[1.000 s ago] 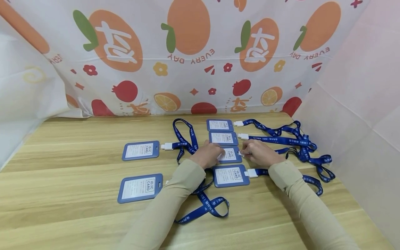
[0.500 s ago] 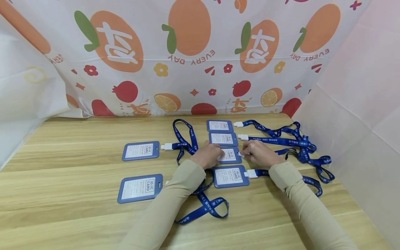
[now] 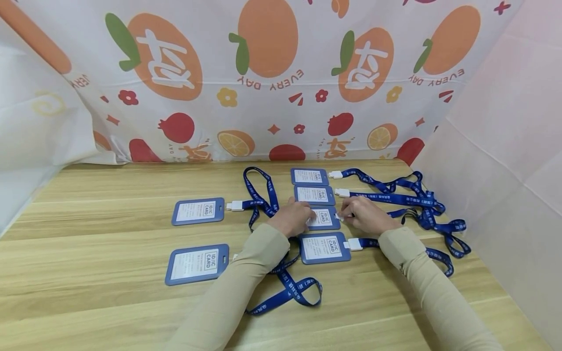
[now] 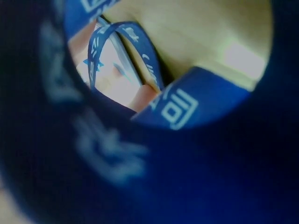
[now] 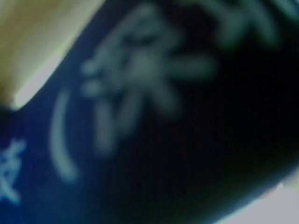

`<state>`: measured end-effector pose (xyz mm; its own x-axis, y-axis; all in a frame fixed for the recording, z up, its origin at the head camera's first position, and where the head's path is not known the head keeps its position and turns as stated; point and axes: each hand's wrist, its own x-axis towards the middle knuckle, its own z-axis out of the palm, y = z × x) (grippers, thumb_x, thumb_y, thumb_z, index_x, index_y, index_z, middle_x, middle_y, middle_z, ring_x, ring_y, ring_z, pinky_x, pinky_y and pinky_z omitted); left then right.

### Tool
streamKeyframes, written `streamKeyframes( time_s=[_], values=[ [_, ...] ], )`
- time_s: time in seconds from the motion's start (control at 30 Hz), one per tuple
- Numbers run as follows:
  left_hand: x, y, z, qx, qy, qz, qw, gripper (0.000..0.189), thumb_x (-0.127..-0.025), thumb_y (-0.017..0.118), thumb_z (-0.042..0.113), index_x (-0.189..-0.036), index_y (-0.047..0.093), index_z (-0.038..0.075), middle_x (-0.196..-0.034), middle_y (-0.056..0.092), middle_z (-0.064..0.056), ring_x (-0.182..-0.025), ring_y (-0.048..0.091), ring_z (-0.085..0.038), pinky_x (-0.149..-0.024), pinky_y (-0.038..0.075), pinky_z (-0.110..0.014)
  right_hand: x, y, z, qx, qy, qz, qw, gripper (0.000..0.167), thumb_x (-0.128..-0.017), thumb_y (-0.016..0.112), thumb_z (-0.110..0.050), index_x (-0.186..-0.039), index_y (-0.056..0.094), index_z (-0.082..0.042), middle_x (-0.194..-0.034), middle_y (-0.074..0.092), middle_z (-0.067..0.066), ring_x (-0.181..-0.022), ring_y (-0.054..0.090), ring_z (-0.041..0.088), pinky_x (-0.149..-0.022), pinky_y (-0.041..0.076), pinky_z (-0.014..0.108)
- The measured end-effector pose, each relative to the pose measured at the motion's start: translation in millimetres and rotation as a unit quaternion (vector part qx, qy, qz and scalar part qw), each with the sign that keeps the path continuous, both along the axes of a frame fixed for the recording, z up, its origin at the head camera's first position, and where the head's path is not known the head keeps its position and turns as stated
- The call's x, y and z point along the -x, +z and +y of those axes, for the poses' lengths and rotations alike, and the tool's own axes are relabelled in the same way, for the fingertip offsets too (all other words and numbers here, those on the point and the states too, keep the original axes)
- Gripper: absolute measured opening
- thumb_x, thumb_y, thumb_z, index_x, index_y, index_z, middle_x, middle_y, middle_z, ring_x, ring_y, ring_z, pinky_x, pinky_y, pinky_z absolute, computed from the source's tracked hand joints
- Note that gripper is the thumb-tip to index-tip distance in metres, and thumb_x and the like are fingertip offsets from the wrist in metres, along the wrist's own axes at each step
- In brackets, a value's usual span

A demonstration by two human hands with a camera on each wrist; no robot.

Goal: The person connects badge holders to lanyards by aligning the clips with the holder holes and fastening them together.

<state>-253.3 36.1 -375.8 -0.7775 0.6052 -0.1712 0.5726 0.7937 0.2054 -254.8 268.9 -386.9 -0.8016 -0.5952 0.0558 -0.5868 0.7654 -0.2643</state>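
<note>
My left hand (image 3: 291, 218) holds the left part of a blue ID badge holder (image 3: 327, 219), third from the back in the right-hand column. At that holder's slotted end, my right hand (image 3: 366, 215) pinches a small white clip (image 3: 338, 216), mostly covered by the fingers. The blue lanyard (image 3: 397, 213) runs off to the right behind this hand. In the left wrist view a blue lanyard (image 4: 180, 105) fills most of the picture, with part of a holder and fingertips through its loop. Blurred lanyard (image 5: 140, 93) blocks the right wrist view.
Two holders (image 3: 310, 176) (image 3: 314, 195) lie behind the held one and another (image 3: 325, 247) in front. At left are two more holders (image 3: 198, 211) (image 3: 197, 264); their lanyards (image 3: 290, 287) lie near my left forearm. A printed curtain (image 3: 272, 107) hangs behind the wooden table (image 3: 110, 312).
</note>
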Motion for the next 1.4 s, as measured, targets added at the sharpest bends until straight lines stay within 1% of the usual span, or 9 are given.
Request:
streamKeyframes(
  time_s=[0.33, 0.67, 0.97, 1.07, 1.27, 1.4],
  values=[
    [0.8, -1.0, -1.7, -0.002, -0.001, -0.001, 1.0000, 0.036, -0.093, 0.075, 0.016, -0.129, 0.072, 0.017, -0.140, 0.060, -0.004, -0.112, 0.051, -0.025, -0.098, 0.041, -0.037, 1.5, -1.3, -2.4, 0.000, -0.002, 0.000, 1.0000, 0.016, -0.088, 0.074, 0.006, -0.102, 0.080, 0.001, -0.100, 0.070, 0.009, -0.092, 0.066, 0.024, -0.086, 0.056, 0.042],
    [0.7, -0.6, -2.3, -0.001, -0.001, -0.003, 1.0000, 0.037, -0.094, 0.074, 0.017, -0.130, 0.071, 0.017, -0.141, 0.059, -0.005, -0.114, 0.050, -0.027, -0.099, 0.042, -0.038, 1.7, -1.3, -3.5, -0.005, -0.007, -0.004, 1.0000, 0.017, -0.088, 0.073, 0.006, -0.102, 0.079, 0.001, -0.101, 0.070, 0.009, -0.093, 0.066, 0.024, -0.086, 0.056, 0.042],
    [-0.1, 0.5, -0.9, 0.000, -0.001, -0.004, 1.0000, 0.036, -0.095, 0.073, 0.017, -0.131, 0.071, 0.018, -0.142, 0.059, -0.005, -0.116, 0.050, -0.027, -0.101, 0.041, -0.038, 0.9, -1.4, -0.7, -0.003, -0.003, 0.001, 1.0000, 0.017, -0.088, 0.073, 0.006, -0.103, 0.079, 0.001, -0.099, 0.070, 0.008, -0.089, 0.064, 0.021, -0.083, 0.056, 0.040],
    [0.2, 0.2, 0.2, 0.001, -0.001, -0.002, 1.0000, 0.036, -0.095, 0.074, 0.017, -0.131, 0.071, 0.018, -0.142, 0.059, -0.004, -0.117, 0.050, -0.027, -0.101, 0.041, -0.038, 0.7, -1.9, 0.6, -0.001, -0.001, 0.003, 1.0000, 0.016, -0.088, 0.073, 0.006, -0.102, 0.079, 0.002, -0.099, 0.070, 0.008, -0.089, 0.065, 0.021, -0.083, 0.057, 0.041],
    [0.6, -0.3, 0.9, 0.007, -0.008, 0.016, 0.9998, 0.036, -0.094, 0.075, 0.017, -0.129, 0.072, 0.017, -0.138, 0.061, -0.004, -0.112, 0.053, -0.023, -0.101, 0.039, -0.037, 0.2, -1.1, 1.0, 0.010, 0.004, 0.007, 0.9999, 0.016, -0.087, 0.073, 0.007, -0.101, 0.080, 0.002, -0.098, 0.069, 0.008, -0.092, 0.066, 0.024, -0.083, 0.057, 0.041],
    [0.6, -1.4, 0.6, 0.010, -0.011, 0.020, 0.9997, 0.036, -0.093, 0.075, 0.018, -0.130, 0.072, 0.017, -0.138, 0.062, -0.004, -0.113, 0.054, -0.021, -0.101, 0.038, -0.037, 0.5, -2.0, 0.6, 0.005, 0.004, 0.005, 1.0000, 0.017, -0.088, 0.072, 0.007, -0.102, 0.079, 0.002, -0.099, 0.069, 0.008, -0.092, 0.066, 0.024, -0.084, 0.056, 0.042]
  ],
)
